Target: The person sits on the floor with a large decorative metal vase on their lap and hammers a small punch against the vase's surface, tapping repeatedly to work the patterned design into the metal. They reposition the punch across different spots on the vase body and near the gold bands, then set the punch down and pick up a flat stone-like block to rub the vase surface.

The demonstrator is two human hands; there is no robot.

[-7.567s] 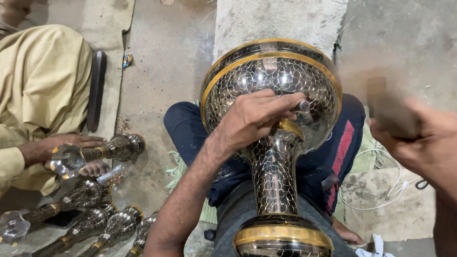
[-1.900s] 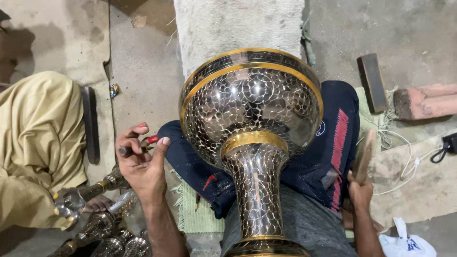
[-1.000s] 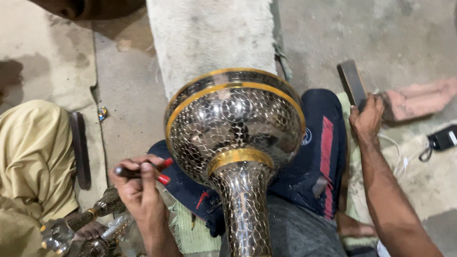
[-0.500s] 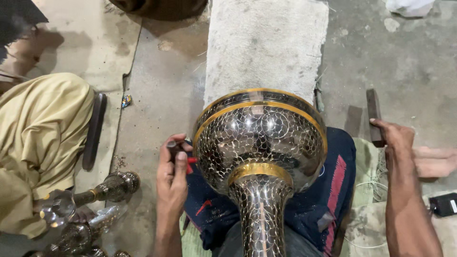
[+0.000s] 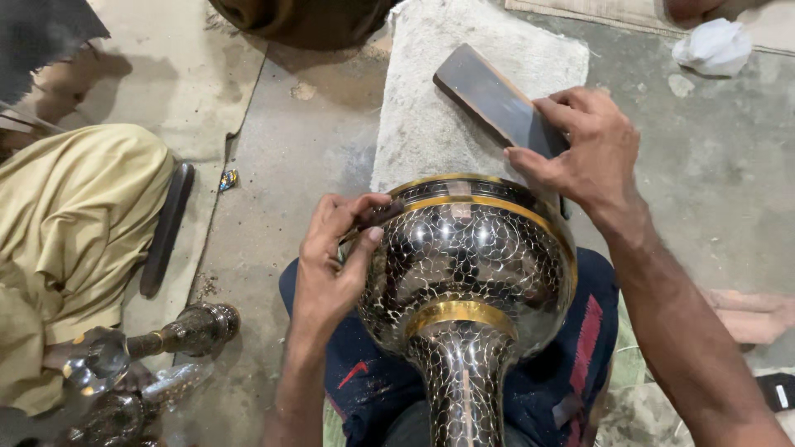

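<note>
A large bulbous metal vase with a black-and-silver crackle pattern and gold bands (image 5: 468,273) lies across the person's lap, its round bowl toward a pale grey stone block (image 5: 464,108) and its narrow neck running down toward the body. The left hand (image 5: 331,265) rests against the bowl's left shoulder, its fingers pinched together on a small dark tool (image 5: 383,213); what kind of tool is hard to tell, since the fingers cover most of it. The right hand (image 5: 584,149) is clamped on a flat dark rectangular bar (image 5: 497,99), held just above the rim over the stone block.

The vase looks heavy and rigid, with a polished, probably slippery surface whose fine decoration could scratch or dent. The narrow neck below the lower gold band seems the surest place to grip, with the bowl cradled from underneath.

To the left another person in yellowish clothing (image 5: 74,240) sits on the concrete floor (image 5: 281,165), with several smaller dark patterned metal pieces (image 5: 174,339) just beside them and a long dark strip (image 5: 166,228) lying near their leg. A crumpled white cloth (image 5: 716,41) lies well apart at the upper right. The stone block stands close against the bowl's rim, crowding that end.
</note>
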